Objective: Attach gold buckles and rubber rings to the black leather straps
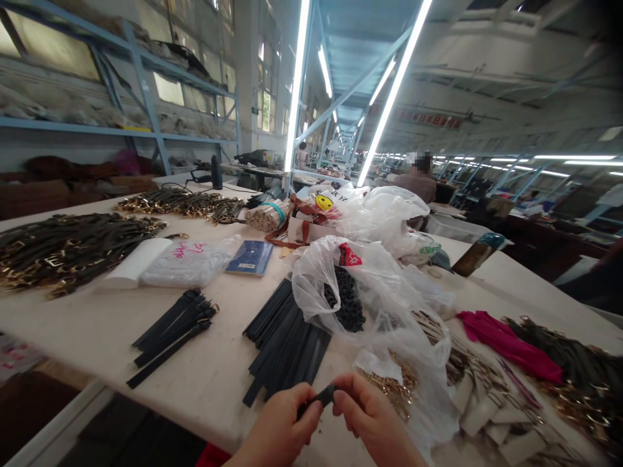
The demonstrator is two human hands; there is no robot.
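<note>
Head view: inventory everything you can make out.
table: one, whitish, foreground
strips: many, black, centre
strap bundle: several, black, front left
buckled straps: many, dark, left and right
booklet: one, blue, behind strips
roll: one, white, left
packet: one, clear, beside roll
plastic bags: several, translucent, centre right
fittings: many, gold, by bags
cloth: one, magenta, right
bottles: two, dark, left and right
shelving: one, blue, back left
lights: several, white, overhead
beige pieces: many, beige, front right
person: one clearly, dark top, background
held piece: one, black, between hands
left hand, right hand: two, bare, front
</note>
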